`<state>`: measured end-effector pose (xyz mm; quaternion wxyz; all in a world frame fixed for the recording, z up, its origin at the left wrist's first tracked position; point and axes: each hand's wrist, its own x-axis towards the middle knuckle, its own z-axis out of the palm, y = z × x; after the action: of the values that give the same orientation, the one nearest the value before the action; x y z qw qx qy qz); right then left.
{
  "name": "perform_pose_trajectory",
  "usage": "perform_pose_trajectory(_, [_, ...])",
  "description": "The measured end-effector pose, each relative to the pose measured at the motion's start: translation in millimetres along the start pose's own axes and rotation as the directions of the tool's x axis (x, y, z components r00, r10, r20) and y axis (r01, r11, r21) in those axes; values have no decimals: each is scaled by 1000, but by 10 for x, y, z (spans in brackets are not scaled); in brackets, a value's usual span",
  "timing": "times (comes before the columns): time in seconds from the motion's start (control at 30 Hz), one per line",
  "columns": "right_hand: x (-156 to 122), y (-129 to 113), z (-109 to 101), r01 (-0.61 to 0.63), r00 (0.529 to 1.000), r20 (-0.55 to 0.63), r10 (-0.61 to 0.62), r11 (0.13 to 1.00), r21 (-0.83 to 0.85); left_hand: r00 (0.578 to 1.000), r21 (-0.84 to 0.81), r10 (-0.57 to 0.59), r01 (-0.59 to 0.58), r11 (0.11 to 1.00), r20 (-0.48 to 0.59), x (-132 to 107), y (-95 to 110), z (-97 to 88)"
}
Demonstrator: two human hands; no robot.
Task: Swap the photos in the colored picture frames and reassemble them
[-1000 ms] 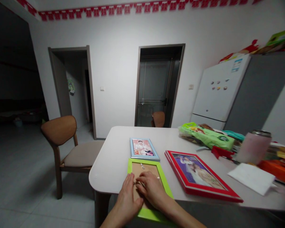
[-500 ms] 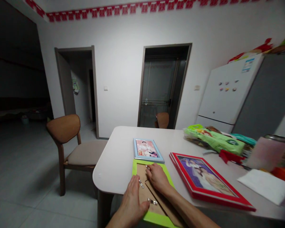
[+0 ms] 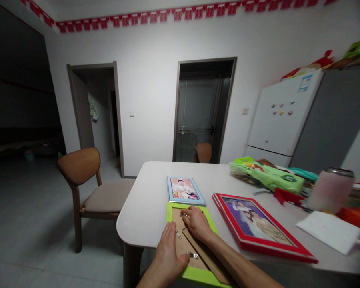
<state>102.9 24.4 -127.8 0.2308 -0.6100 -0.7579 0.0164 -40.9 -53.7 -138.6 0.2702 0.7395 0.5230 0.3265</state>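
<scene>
A lime-green picture frame (image 3: 203, 276) lies face down near the table's front left edge, its brown backing board (image 3: 180, 244) uppermost. My left hand (image 3: 168, 252) rests along the frame's left side, fingers stretched out and holding nothing. At the far end of the board, my right hand (image 3: 195, 222) has its fingers closed on a small metal clip (image 3: 183, 215), partly covered by the fingertips. Two more metal clips show: a left clip (image 3: 178, 234) beside my left fingers and a near clip (image 3: 192, 255) by my left thumb. A brown stand flap (image 3: 204, 256) runs under my right forearm.
A light-blue framed photo (image 3: 184, 189) lies just beyond the green frame. To the right sit stacked red frames (image 3: 258, 224), a white folded sheet (image 3: 328, 230), a pink jar (image 3: 331, 190) and a green package (image 3: 267, 176). A wooden chair (image 3: 81, 168) stands left of the white table (image 3: 144, 200).
My right fingertips have shifted slightly left with the far clip. My left hand stays in place on the frame. The camera view has turned a little.
</scene>
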Motion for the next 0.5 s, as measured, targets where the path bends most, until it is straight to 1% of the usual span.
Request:
perform_pose_trajectory(0.07, [-119,0,-114,15,1000,-12,-15,998,57,1000,41,-20,19,999,15,5,4,7])
perform_pose_trajectory(0.13, [-292,10,-245,13,1000,15,-15,994,106,998,80,-49,47,996,30,10,9,18])
perform_pose_trajectory(0.2, [-473,14,-360,21,994,106,-33,993,116,998,101,-55,52,993,27,11,12,31])
perform_pose_trajectory(0.27, [-608,0,-430,42,983,174,-64,991,126,999,97,-45,43,994,11,6,11,39])
perform_pose_trajectory(0.37, [-673,-35,-453,21,983,175,-53,983,180,998,75,-65,65,995,-4,-10,17,35])
perform_pose_trajectory(0.43, [-647,-48,-459,-12,987,160,-23,976,216,996,52,-86,87,995,-9,-15,29,17])
perform_pose_trajectory(0.5, [-600,-51,-494,-11,990,142,-22,974,225,996,-8,-90,89,996,-30,-2,44,-9])
